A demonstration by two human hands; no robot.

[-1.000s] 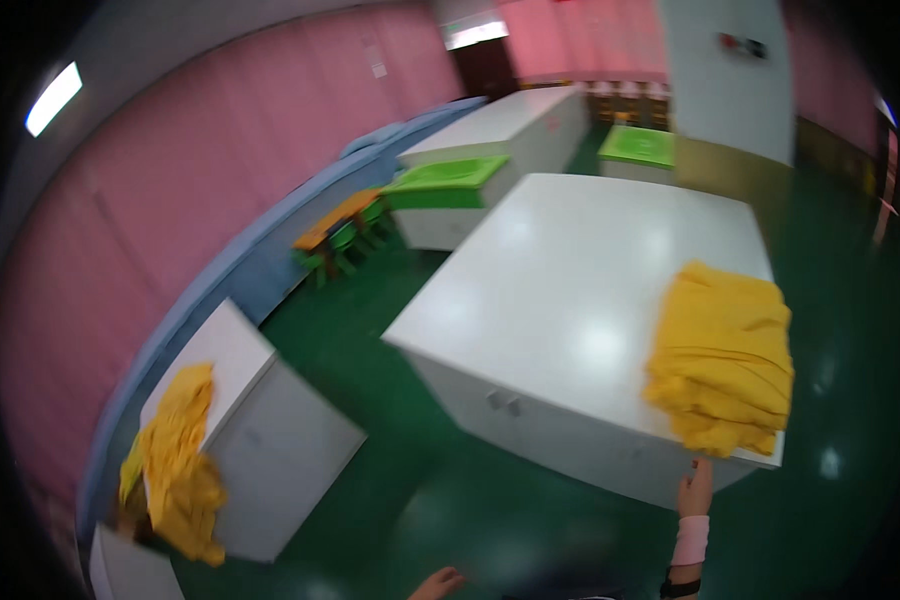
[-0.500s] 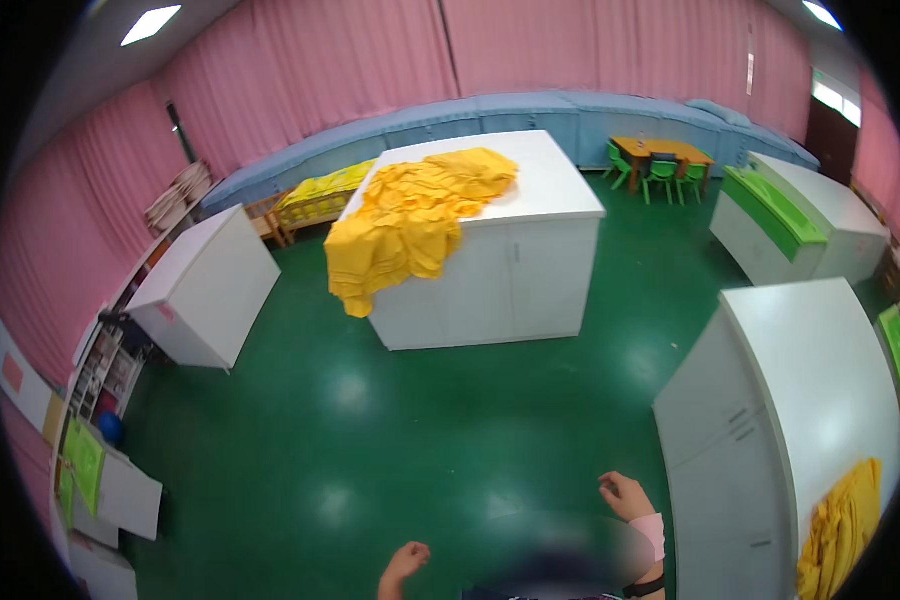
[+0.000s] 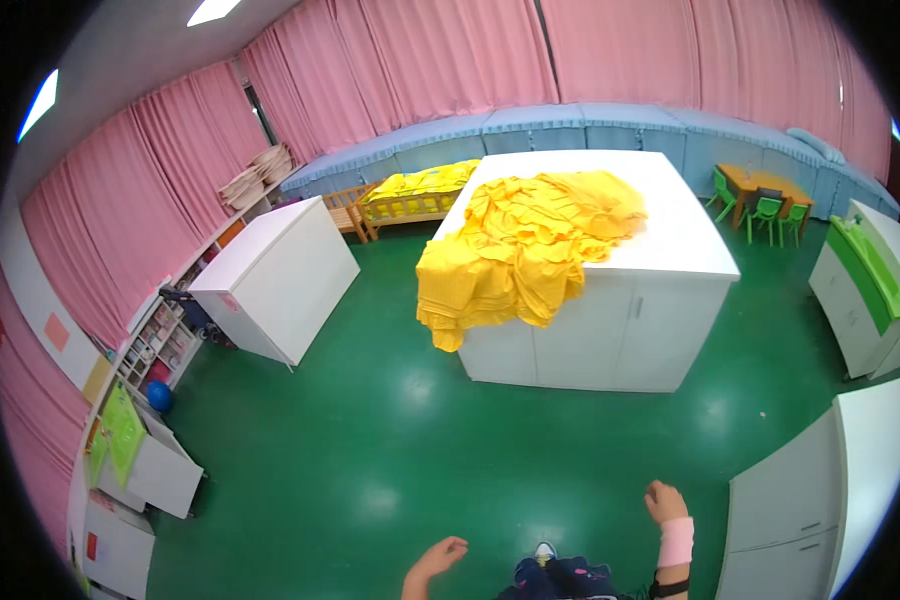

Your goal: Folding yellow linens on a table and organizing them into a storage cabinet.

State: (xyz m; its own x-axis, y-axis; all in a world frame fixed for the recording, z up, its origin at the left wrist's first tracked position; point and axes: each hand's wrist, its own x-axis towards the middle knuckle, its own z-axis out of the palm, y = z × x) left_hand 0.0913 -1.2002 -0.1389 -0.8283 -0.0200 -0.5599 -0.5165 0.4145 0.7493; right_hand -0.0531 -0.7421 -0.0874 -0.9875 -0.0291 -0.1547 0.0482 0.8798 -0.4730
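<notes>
Nearest: left hand (image 3: 438,556) and right hand (image 3: 667,502), both empty, fingers loosely bent, above green floor (image 3: 370,430). The person has turned away from the folded yellow stack, now out of view; handling appears paused. Ahead, well apart, crumpled yellow cloth (image 3: 530,250) lies across a white cabinet (image 3: 610,330), overhanging its left front corner.
</notes>
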